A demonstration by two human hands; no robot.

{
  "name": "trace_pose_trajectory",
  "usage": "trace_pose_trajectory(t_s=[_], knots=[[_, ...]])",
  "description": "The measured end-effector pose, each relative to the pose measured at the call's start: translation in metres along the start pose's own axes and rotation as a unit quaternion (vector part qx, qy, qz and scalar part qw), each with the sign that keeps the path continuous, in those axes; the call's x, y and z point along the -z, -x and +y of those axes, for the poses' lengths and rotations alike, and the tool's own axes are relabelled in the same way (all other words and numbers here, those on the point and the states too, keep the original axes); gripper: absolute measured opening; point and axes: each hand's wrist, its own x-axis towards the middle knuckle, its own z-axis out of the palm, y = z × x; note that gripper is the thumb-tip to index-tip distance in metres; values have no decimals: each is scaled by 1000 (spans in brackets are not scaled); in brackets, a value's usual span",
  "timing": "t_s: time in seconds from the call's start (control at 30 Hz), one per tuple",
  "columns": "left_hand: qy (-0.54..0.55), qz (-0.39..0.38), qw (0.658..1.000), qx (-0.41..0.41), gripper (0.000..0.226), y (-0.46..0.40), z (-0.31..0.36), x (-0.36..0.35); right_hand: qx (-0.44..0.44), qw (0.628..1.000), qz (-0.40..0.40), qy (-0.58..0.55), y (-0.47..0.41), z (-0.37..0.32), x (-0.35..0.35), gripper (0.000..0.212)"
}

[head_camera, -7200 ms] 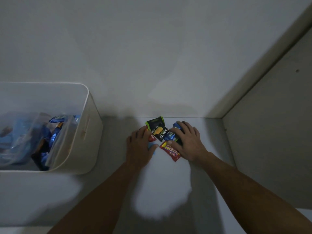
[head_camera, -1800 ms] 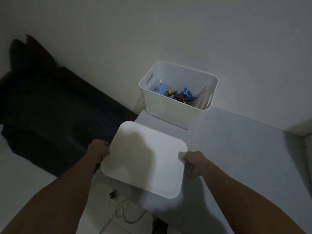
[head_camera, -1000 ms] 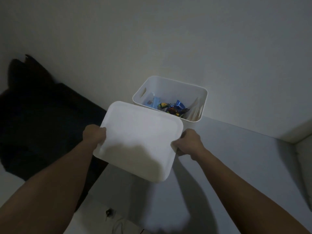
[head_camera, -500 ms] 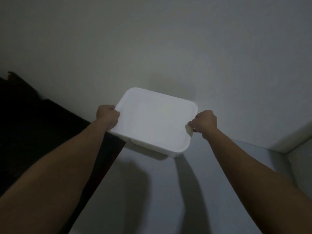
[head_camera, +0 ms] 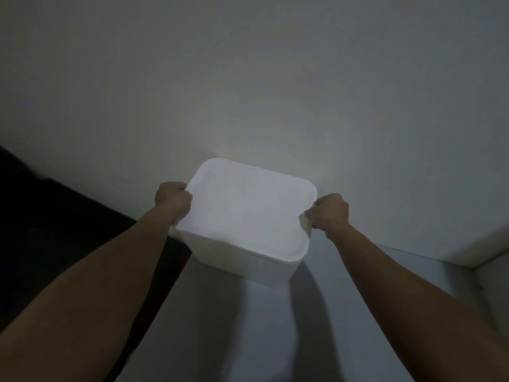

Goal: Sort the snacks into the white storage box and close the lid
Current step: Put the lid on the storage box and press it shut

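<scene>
- Lid gripped at 9 and 3 o'clock edges by left hand and right hand, fingers curled.
- Lid laid over white storage box at surface's 12 o'clock.
- Even downward pressure advised; corners to be checked flush.

1. One white rectangular plastic storage box in front of me, standing on the grey tabletop.
2. One flat white plastic lid with rounded corners, sitting on top of it.
3. Two hands of mine: my left hand, my right hand.
4. Snacks in sight: zero, lid hides them.
</scene>
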Motion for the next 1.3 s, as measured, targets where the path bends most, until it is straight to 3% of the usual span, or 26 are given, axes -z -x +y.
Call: trace_pose_trajectory(t_s=[0.7, 1.07, 1.3], knots=[[-41, 15, 999, 19, 35, 1, -14, 11, -12, 1000, -21, 9, 24, -2, 9, 26], [-25, 25, 999, -26, 32, 10, -16, 3, 1, 1000, -15, 20, 22, -3, 6, 22], [-35, -41, 996, -68, 39, 14, -31, -2, 27, 997, -11, 66, 29, 2, -1, 38]])
